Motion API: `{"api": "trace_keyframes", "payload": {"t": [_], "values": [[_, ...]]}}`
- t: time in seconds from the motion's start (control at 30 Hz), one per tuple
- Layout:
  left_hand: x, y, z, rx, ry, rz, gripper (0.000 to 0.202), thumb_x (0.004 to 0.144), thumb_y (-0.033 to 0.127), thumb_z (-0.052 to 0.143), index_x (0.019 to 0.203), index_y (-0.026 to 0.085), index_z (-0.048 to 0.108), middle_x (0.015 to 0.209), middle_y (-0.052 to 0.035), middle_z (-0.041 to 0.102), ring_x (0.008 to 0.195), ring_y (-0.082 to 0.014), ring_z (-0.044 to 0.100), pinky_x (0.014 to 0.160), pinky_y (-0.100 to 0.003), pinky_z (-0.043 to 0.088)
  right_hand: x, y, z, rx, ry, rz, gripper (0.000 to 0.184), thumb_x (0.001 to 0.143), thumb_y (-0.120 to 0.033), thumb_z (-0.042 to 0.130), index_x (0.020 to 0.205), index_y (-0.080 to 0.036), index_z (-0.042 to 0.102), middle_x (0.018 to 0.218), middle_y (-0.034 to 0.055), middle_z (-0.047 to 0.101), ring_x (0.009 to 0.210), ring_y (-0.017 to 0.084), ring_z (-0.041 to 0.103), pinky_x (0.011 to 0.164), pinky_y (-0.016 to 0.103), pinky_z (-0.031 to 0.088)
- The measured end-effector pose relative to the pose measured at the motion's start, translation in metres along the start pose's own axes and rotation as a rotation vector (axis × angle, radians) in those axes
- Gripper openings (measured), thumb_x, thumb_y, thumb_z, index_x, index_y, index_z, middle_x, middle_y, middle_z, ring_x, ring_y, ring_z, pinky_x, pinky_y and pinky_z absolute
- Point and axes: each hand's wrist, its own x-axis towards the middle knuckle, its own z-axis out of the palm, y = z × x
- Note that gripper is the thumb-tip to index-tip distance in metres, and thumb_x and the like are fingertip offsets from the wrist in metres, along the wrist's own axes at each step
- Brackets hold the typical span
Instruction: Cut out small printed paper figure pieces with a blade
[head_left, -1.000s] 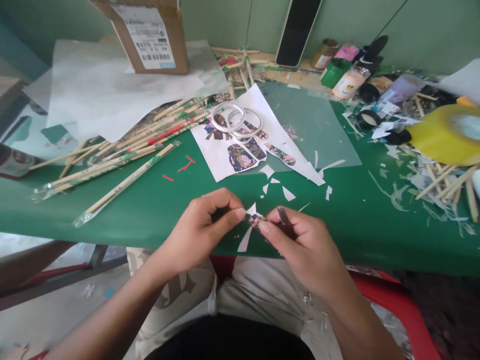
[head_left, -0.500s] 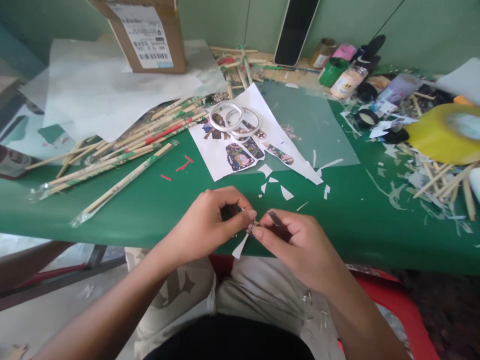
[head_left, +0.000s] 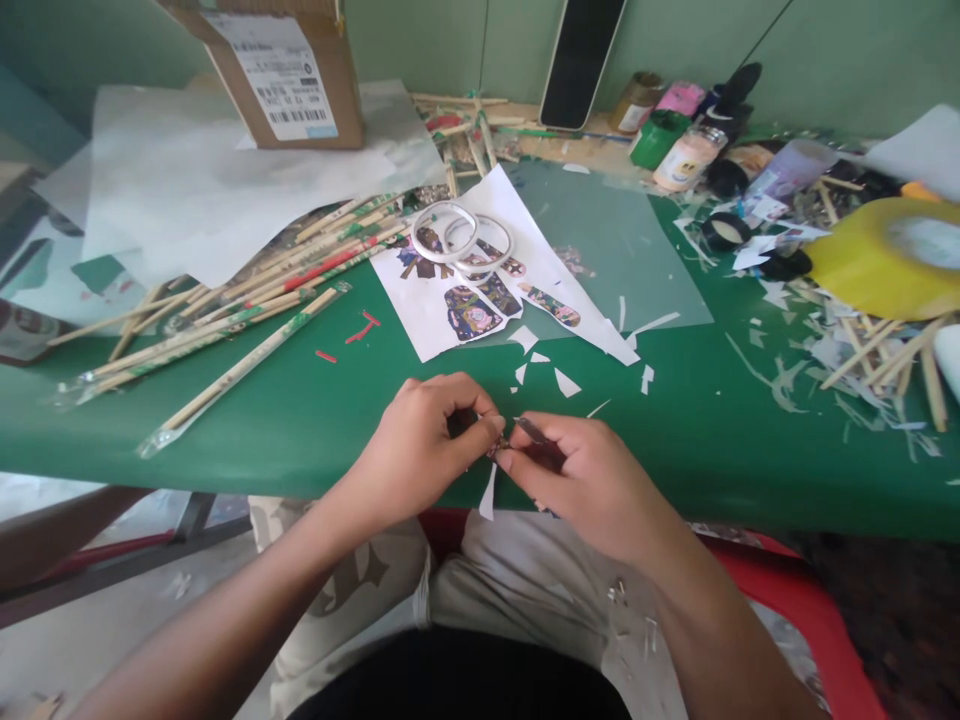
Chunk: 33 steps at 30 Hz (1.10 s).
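Note:
Over the table's front edge, my left hand (head_left: 431,437) pinches a small printed paper cutout (head_left: 498,446) between thumb and forefinger. My right hand (head_left: 576,463) meets it from the right, its thumb and finger at the same cutout. A narrow grey metal tool with a pointed end (head_left: 532,431) sticks out above the right fingers; its lower part is hidden, so its kind is unclear. A white paper strip (head_left: 487,492) hangs down below the fingertips. Farther back lies a white sheet (head_left: 427,335) with printed dark floral cutouts (head_left: 474,313) and two white rings (head_left: 480,247) on it.
White paper scraps (head_left: 566,383) and red bits (head_left: 364,328) lie on the green tabletop (head_left: 360,420). Wrapped chopsticks (head_left: 251,345) are heaped at left, below a cardboard box (head_left: 341,95). Paint jars (head_left: 686,160), a yellow tape roll (head_left: 855,262) and stick pieces (head_left: 862,350) crowd the right.
The white strip under my fingers now hangs more upright. My right hand has shifted slightly left with the metal tool, while both hands keep pinching the cutout. The view has moved a little.

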Motion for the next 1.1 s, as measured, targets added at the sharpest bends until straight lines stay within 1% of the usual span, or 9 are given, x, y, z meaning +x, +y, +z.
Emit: {"api": "trace_keyframes", "payload": {"t": [0.27,0.37,0.47,0.57,0.67,0.73,0.87,0.97,1.1], "values": [[-0.001,-0.001,0.0,-0.055,0.016,-0.021,0.021,0.088,0.03,0.054,0.071,0.02,0.061,0.073,0.0037,0.064,0.07,-0.0118,0.055,0.074,-0.029,0.038,0.003,0.002,-0.002,0.078,-0.051,0.02,0.027,0.085,-0.03,0.057,0.065,-0.022,0.04,0.057,-0.0077,0.039,0.051,0.007,0.034,0.047,0.023,0.029],[-0.002,-0.001,-0.002,-0.152,-0.014,-0.033,0.023,0.091,0.038,0.052,0.086,0.02,0.065,0.079,0.001,0.068,0.07,-0.0129,0.059,0.065,-0.027,0.042,0.001,0.004,0.001,0.168,0.027,0.014,0.027,0.086,-0.036,0.059,0.067,-0.022,0.045,0.059,-0.0062,0.045,0.053,0.008,0.042,0.048,0.023,0.035],[-0.007,0.0,-0.003,-0.355,0.012,-0.054,0.024,0.087,0.036,0.061,0.105,0.019,0.063,0.088,-0.0013,0.071,0.076,-0.0133,0.062,0.068,-0.026,0.047,-0.001,0.005,0.006,0.285,0.093,0.015,0.027,0.083,-0.037,0.066,0.07,-0.021,0.049,0.061,-0.0059,0.047,0.055,0.009,0.046,0.05,0.022,0.04],[-0.012,0.002,-0.002,-0.509,0.093,-0.078,0.025,0.083,0.028,0.067,0.105,0.018,0.061,0.081,0.0004,0.068,0.072,-0.0107,0.06,0.066,-0.023,0.046,-0.003,0.005,0.009,0.385,0.096,0.004,0.025,0.082,-0.038,0.068,0.072,-0.021,0.053,0.063,-0.0055,0.046,0.057,0.009,0.047,0.051,0.022,0.041],[-0.015,0.004,-0.002,-0.574,0.114,-0.09,0.023,0.083,0.026,0.069,0.102,0.018,0.059,0.075,0.002,0.066,0.066,-0.0085,0.058,0.06,-0.021,0.045,-0.001,0.006,0.012,0.474,0.151,-0.018,0.016,0.089,-0.038,0.059,0.091,-0.023,0.062,0.066,-0.0049,0.049,0.056,0.008,0.044,0.05,0.021,0.038],[-0.016,0.006,-0.003,-0.607,0.138,-0.088,0.024,0.082,0.027,0.071,0.1,0.019,0.058,0.074,0.0029,0.065,0.066,-0.0082,0.058,0.061,-0.02,0.046,0.001,0.005,0.016,0.557,0.103,-0.028,0.016,0.088,-0.032,0.06,0.102,-0.025,0.063,0.067,-0.0058,0.05,0.052,0.007,0.04,0.048,0.021,0.035],[-0.016,0.009,-0.007,-0.623,0.175,-0.081,0.029,0.081,0.028,0.072,0.102,0.02,0.055,0.07,0.0045,0.063,0.064,-0.0106,0.062,0.06,-0.024,0.05,0.004,0.003,0.024,0.756,-0.113,0.037,0.022,0.08,-0.04,0.068,0.094,-0.024,0.06,0.064,-0.0077,0.052,0.041,0.003,0.026,0.038,0.021,0.02],[-0.015,0.008,-0.012,-0.525,0.198,-0.079,0.028,0.081,0.029,0.07,0.103,0.02,0.054,0.069,0.0041,0.062,0.064,-0.0114,0.062,0.061,-0.025,0.049,0.003,0.002,0.02,0.608,0.011,0.086,0.031,0.082,-0.05,0.066,0.077,-0.021,0.058,0.059,-0.0059,0.05,0.041,0.005,0.028,0.038,0.022,0.021],[-0.016,-0.001,-0.018,-0.328,0.188,-0.11,0.026,0.082,0.03,0.066,0.102,0.021,0.052,0.07,0.004,0.066,0.064,-0.0113,0.06,0.06,-0.026,0.046,0.001,-0.001,-0.004,0.063,0.195,0.023,0.029,0.086,-0.046,0.06,0.071,-0.021,0.062,0.056,-0.0038,0.05,0.048,0.009,0.041,0.046,0.024,0.031]]}}
